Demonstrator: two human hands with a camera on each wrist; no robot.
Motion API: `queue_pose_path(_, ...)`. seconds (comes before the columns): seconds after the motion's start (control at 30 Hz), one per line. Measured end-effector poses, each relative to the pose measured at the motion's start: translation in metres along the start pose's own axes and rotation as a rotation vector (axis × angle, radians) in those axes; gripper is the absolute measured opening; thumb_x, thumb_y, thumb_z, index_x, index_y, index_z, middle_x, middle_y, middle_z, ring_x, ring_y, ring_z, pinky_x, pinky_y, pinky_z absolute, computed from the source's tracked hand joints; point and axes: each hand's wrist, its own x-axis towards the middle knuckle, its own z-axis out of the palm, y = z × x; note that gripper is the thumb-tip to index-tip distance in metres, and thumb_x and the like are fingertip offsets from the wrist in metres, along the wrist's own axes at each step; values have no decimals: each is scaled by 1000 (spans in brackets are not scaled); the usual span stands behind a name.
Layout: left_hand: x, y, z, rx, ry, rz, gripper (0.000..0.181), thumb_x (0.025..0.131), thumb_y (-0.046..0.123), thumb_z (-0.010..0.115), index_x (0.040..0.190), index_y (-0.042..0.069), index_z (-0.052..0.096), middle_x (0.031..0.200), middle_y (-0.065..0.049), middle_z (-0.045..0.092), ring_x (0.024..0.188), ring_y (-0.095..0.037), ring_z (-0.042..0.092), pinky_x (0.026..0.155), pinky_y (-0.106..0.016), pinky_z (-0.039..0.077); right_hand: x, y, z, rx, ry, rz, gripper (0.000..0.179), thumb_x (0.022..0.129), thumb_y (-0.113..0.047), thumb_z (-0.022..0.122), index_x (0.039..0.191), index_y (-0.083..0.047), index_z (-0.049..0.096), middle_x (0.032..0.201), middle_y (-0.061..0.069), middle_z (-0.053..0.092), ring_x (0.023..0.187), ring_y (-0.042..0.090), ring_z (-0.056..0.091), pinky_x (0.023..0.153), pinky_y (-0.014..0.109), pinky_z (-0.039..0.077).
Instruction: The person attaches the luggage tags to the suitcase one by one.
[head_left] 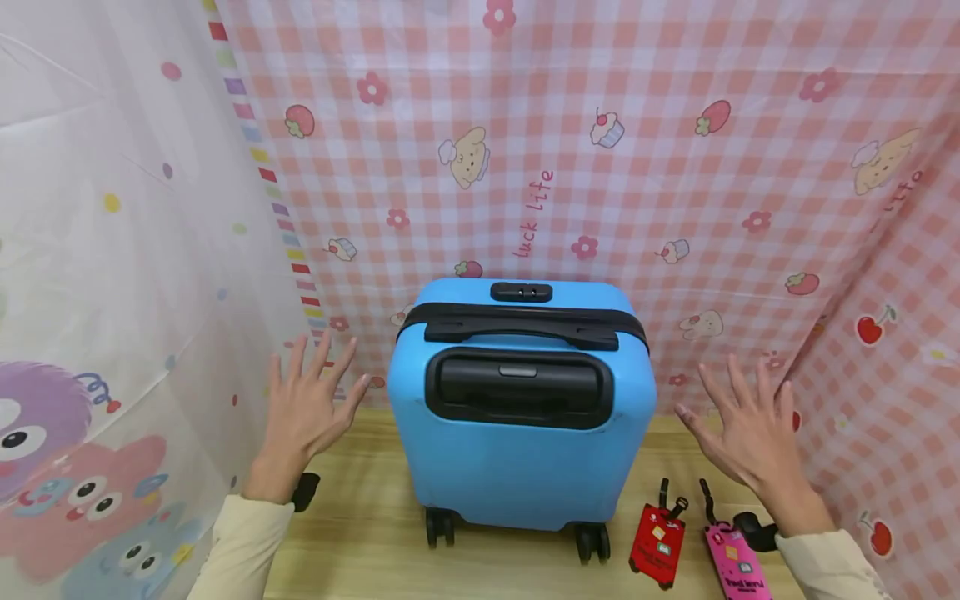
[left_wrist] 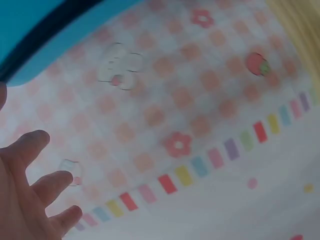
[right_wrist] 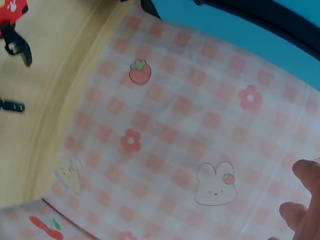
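A blue suitcase (head_left: 517, 475) stands upright on its black wheels on the wooden surface. Its black carry handle (head_left: 521, 325) and telescopic handle grip (head_left: 525, 387) are both down, and a black combination lock (head_left: 521, 292) shows near its back edge. To the left of the case, my left hand (head_left: 307, 408) is held up with fingers spread, holding nothing. On the other side, my right hand (head_left: 753, 429) is likewise raised, fingers apart, above the luggage tags. One luggage tag is red (head_left: 657, 543), the other pink (head_left: 735, 560); both have black straps.
Behind the suitcase hangs a pink checked cloth (head_left: 540, 150) with printed strawberries and flowers. A white cartoon-print cloth (head_left: 135, 250) drapes along the left, and more checked cloth (head_left: 892, 400) is at the right. The wooden surface (head_left: 352, 533) extends in front of the case.
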Motion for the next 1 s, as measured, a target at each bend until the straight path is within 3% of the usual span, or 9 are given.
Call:
queue_pose_path(0.17,8,13,-10,-92,87,28,61,99,50,49,150,17,45,156,-18,37,143,-43,26,114,-67,15,-7,2,6,117,15,17,73,99,-51,49,157,-13,28,162,26,14,146,53,5,112,72,-6)
queue_pose_path(0.33,18,30,-21,-221,123,30,60,99,46,51,151,18,43,154,-19,39,143,-42,28,112,-68,18,-15,5,15,267,22,39,68,99,-40,57,155,-10,32,153,35,25,130,64,24,100,80,10)
queue_pose_path(0.47,23,43,-29,-287,139,36,61,98,46,53,150,17,45,154,-18,41,142,-41,29,111,-68,21,-23,8,22,319,-2,62,66,99,-36,59,153,-6,35,145,39,32,121,66,30,91,80,19)
queue_pose_path(0.67,31,58,-33,-373,181,72,59,96,43,56,149,17,47,152,-17,44,140,-40,36,110,-66,27,-39,16,35,433,-54,96,69,99,-31,61,154,-3,31,143,39,32,125,61,32,89,74,30)
queue_pose_path(1.0,41,78,-38,-637,98,29,59,98,40,56,150,15,44,154,-12,42,142,-35,33,112,-65,25,-68,24,69,613,-236,256,71,101,-34,58,152,5,28,144,38,32,122,58,43,92,67,44)
